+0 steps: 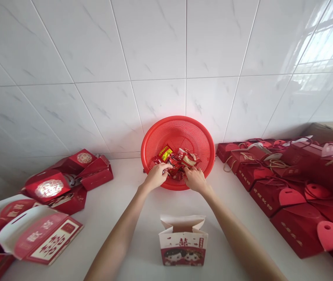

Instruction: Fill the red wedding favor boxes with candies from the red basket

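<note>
Open box [183,244] | left hand [156,176], right hand [196,179] palm-down in red basket [146,146] | fingers [164,167] curled at packets [165,153], grip unclear

The open white-and-red paper box's [183,251] floor is being hidden, and the brown cardboard box [324,132] is being cropped at right.

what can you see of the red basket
The red basket is round, with a thick smooth rim and fine mesh sides, apparently plastic. It sits on the white counter near the tiled wall, its open mouth up. Small wrapped packets lie low inside. The left hand and right hand reach in over its near rim.
</note>
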`<state>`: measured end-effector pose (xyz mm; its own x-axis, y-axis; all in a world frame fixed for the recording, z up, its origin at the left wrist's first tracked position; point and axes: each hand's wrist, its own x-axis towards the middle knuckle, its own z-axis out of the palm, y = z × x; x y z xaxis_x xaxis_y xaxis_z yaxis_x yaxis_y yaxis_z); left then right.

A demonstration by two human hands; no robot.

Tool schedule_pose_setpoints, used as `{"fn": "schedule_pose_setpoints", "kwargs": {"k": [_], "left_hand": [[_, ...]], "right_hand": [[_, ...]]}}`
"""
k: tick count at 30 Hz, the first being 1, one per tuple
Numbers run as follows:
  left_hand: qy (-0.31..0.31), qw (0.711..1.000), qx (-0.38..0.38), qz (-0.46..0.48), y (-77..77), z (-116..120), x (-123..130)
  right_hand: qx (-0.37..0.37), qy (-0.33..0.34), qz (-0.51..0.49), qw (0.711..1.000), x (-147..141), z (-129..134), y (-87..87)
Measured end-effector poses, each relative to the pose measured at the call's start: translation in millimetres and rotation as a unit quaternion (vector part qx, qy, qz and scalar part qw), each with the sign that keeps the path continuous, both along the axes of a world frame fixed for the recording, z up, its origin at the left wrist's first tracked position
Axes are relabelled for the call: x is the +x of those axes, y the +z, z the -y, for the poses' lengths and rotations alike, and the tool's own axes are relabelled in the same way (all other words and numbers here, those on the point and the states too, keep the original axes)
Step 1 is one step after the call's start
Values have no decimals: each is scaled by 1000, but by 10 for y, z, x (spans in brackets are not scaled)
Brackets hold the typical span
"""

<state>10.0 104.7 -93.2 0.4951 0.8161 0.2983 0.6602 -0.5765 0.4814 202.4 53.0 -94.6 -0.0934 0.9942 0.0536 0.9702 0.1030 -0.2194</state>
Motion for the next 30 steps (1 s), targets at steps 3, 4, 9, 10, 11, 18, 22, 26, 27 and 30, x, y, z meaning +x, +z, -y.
{"fn": "schedule_pose_setpoints", "kwargs": {"k": [3,4,9,10,11,18,22,26,27,30], "left_hand": [[-4,1000,-3,-19,-9,52,45],[-4,1000,-1,-27,-12,71,64],[0,996,20,-89,-9,150,172],[2,995,21,-101,-7,162,194],[6,994,21,-112,-7,175,217],[22,990,20,-137,-61,242,332],[41,991,26,-121,-102,237,356],[47,993,40,-103,-127,224,379],[48,993,42,-99,-132,219,383],[57,996,34,-55,-149,185,379]], "right_hand": [[0,-18,8,1000,-7,-13,-12],[0,-22,8,1000,-4,-18,-18],[-2,-33,-1,999,30,-8,-44],[-2,-34,-3,999,30,-2,-49],[-2,-35,-4,999,23,5,-55],[13,-61,-14,998,-141,2,-110],[26,-70,-52,996,-150,-21,-119],[39,-76,-127,988,-88,-35,-119],[44,-79,-154,984,-70,-40,-117],[63,-85,-249,963,-11,-65,-107]]}}
